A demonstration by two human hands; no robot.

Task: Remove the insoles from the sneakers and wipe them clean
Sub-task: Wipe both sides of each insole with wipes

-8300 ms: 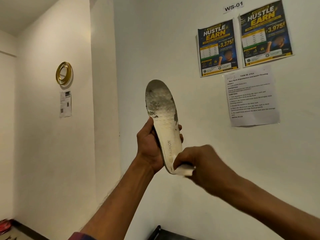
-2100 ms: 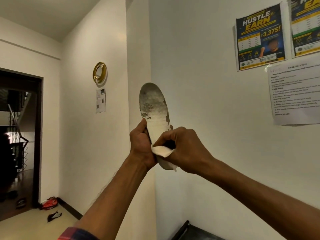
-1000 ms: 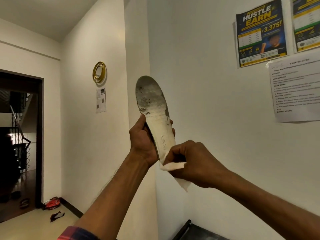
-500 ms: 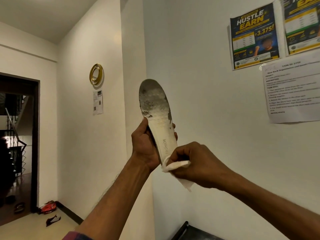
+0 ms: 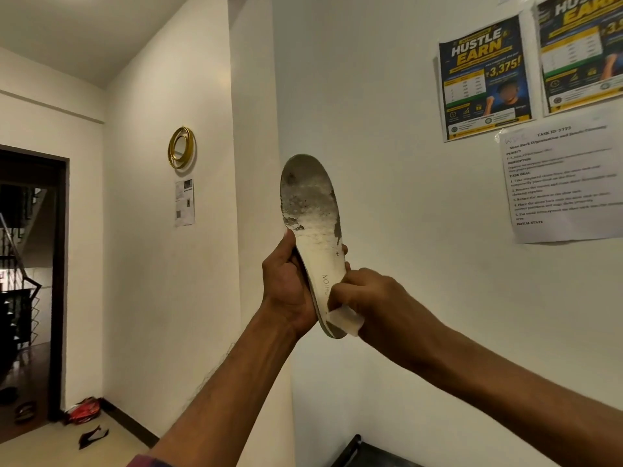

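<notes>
A worn whitish insole (image 5: pixel 315 224) stands upright in front of me, toe end up, its upper part grey with dirt. My left hand (image 5: pixel 286 284) grips it from the left around the middle. My right hand (image 5: pixel 367 298) pinches a small white wipe (image 5: pixel 345 320) and presses it on the insole's heel end, covering part of the printed lettering. No sneakers are in view.
A white wall with posters (image 5: pixel 485 79) and a printed task sheet (image 5: pixel 559 183) is close behind the insole. A dark doorway (image 5: pixel 30 281) opens at the left, with red and black items (image 5: pixel 84 409) on the floor. A dark rack edge (image 5: pixel 357 449) shows at the bottom.
My right hand with the wipe has slid up onto the heel part of the insole, over the lettering. My left hand keeps the same hold.
</notes>
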